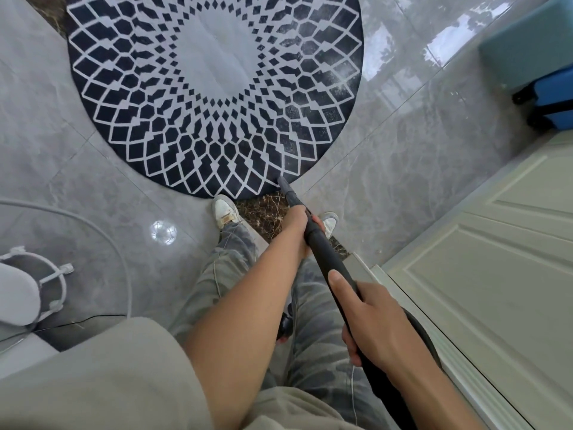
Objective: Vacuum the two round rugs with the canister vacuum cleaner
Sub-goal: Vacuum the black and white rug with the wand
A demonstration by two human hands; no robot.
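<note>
Step in hand: vacuuming the first rug (217, 88), working at its near edge. The rug lies flat on the tiled floor (403, 150), right in front of the person's shoes. The 2nd rug & the canister aren't in view.

L hand (297, 226) has its grip wrapped round the wand (322, 252) low down, R hand (376, 324) wrapped round it higher up w/ the forefinger laid along the tube. The nozzle (283, 183) is a narrow tip, not a wide head, and it touches the rug's border on the near-right side. The hose (421, 333) curves off behind the R hand.

Pale dust (338, 79) shows on the rug's far right, so prob. most of the rug is not yet done. Nxt move calls for: push the tip fwd across the pile in close, overlapping strokes (narrow tip = many passes), keep it pressed flat enough not to lift the edge, and work round twd the dusty side.
</note>
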